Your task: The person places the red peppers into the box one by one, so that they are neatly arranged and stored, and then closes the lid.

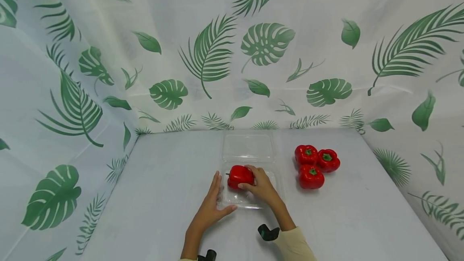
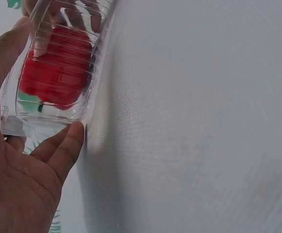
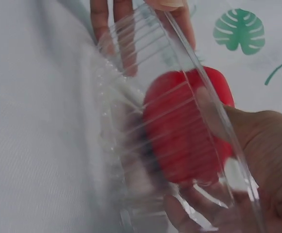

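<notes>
A clear plastic clamshell container (image 1: 246, 202) lies opened on the table, its lid (image 1: 248, 147) folded back away from me. Inside its base is a red bell pepper (image 1: 241, 177), tipped on its side with the stem toward the left. My right hand (image 1: 262, 187) grips this pepper from the right, thumb in front and fingers behind. Along the container's left wall, my left hand (image 1: 210, 208) has its fingers extended, with the thumb spread toward the front edge. The left wrist view shows its fingertips (image 2: 76, 130) at the wall of the container (image 2: 58, 118); the pepper (image 2: 58, 73) shows through the plastic.
Three more red bell peppers (image 1: 311, 177) stand clustered on the white table (image 1: 163, 180), right of the container, stems up. Leaf-printed fabric (image 1: 253, 92) rises behind the table and on both sides. A dark device (image 1: 268, 233) sits at my right wrist.
</notes>
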`<action>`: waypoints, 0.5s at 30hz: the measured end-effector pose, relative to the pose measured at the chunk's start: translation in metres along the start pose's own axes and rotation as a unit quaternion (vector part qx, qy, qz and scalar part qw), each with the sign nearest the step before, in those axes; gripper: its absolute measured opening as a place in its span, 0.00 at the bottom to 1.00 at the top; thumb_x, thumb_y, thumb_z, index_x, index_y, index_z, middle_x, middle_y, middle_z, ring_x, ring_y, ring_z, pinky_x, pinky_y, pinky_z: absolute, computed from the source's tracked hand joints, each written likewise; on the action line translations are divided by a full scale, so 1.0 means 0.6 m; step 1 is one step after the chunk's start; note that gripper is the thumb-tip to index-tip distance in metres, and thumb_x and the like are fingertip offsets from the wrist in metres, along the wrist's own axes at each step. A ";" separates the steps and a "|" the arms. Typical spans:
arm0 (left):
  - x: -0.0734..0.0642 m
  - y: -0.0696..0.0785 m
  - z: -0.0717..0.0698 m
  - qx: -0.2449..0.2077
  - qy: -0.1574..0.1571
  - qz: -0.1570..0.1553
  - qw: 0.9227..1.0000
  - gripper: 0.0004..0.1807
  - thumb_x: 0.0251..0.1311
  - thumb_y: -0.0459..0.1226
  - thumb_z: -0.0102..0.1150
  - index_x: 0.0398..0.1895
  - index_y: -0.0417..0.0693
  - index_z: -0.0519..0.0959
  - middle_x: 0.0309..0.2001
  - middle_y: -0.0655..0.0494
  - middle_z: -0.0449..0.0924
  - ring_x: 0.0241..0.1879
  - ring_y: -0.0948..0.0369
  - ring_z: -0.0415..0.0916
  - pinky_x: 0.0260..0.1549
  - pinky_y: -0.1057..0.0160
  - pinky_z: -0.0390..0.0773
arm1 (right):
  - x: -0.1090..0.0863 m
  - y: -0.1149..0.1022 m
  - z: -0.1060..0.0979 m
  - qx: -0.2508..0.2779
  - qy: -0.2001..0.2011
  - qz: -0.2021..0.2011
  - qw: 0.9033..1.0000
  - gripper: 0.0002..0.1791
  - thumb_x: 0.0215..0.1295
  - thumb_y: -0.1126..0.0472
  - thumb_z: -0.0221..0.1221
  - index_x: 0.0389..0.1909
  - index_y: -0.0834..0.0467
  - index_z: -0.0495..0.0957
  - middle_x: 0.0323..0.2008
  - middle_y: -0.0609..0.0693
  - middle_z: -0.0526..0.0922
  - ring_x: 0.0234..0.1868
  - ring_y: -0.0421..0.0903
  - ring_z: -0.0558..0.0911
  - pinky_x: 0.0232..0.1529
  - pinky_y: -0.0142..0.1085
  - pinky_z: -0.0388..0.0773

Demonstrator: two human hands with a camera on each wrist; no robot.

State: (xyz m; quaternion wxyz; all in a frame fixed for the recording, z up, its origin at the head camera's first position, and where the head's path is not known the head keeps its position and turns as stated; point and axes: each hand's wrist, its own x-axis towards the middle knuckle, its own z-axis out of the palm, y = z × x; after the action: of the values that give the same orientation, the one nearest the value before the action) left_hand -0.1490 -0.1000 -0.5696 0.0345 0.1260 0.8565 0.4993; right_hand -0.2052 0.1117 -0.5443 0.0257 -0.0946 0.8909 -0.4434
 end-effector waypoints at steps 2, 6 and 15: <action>0.001 -0.001 0.001 -0.001 0.000 0.000 1.000 0.59 0.52 0.53 0.70 0.79 0.55 0.42 0.80 0.60 0.35 0.73 0.46 0.58 0.62 0.45 0.70 | 0.003 -0.001 0.004 -0.009 0.011 0.008 1.000 0.40 0.52 0.51 0.72 0.66 0.56 0.70 0.51 0.62 0.76 0.52 0.56 0.78 0.54 0.56 0.81; 0.001 -0.002 0.002 -0.005 -0.002 0.002 1.000 0.59 0.52 0.53 0.70 0.79 0.54 0.42 0.80 0.59 0.35 0.74 0.46 0.55 0.62 0.45 0.71 | 0.008 -0.001 0.011 -0.030 0.026 0.018 0.999 0.40 0.53 0.50 0.72 0.67 0.54 0.70 0.49 0.64 0.74 0.48 0.56 0.77 0.52 0.56 0.82; 0.000 -0.003 0.004 -0.001 0.002 -0.003 1.000 0.59 0.51 0.54 0.70 0.79 0.54 0.42 0.80 0.61 0.35 0.76 0.46 0.50 0.64 0.44 0.68 | 0.016 -0.008 0.016 -0.028 0.037 0.019 0.999 0.41 0.53 0.53 0.72 0.68 0.58 0.68 0.50 0.65 0.74 0.48 0.57 0.79 0.53 0.56 0.81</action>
State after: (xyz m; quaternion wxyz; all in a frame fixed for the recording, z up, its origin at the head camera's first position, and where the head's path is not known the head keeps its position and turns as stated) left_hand -0.1489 -0.0988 -0.5725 0.0340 0.1225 0.8564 0.5004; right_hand -0.2127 0.0998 -0.5460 -0.0020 -0.0620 0.9050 -0.4209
